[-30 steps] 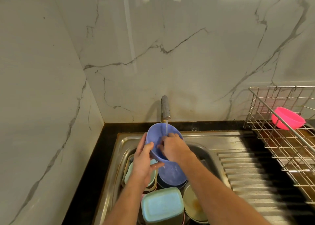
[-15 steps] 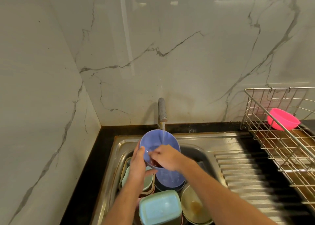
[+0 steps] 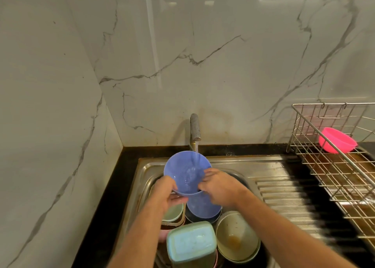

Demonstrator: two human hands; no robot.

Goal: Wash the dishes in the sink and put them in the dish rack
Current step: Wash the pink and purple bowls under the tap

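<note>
Both hands gripped the blue bowl (image 3: 185, 171) under the tap: left hand (image 3: 165, 193) at seven o'clock, right hand (image 3: 218, 186) at four. It looked light, stiff, wet-slippery; rim holds suited.

I am seeing glossy marble-look wall panels (image 3: 223, 64), grey-veined and throwing back ceiling lights. The sink (image 3: 243, 162) is looking like brushed stainless steel, its ribbed draining board (image 3: 288, 198) shining in bands. The faucet (image 3: 194, 127) is showing as dull, speckled metal. The counter edge (image 3: 129, 152) is reading as polished black stone. The blue bowl (image 3: 182, 166) I am watching under the water is looking like smooth, wet plastic. The pink bowl (image 3: 337, 141) is looking like matt plastic, lying in a thin metal wire dish rack (image 3: 334, 166). The pale green container (image 3: 191, 244) is appearing matt, and the cream bowl (image 3: 236, 235) is showing a brownish stain.
</note>
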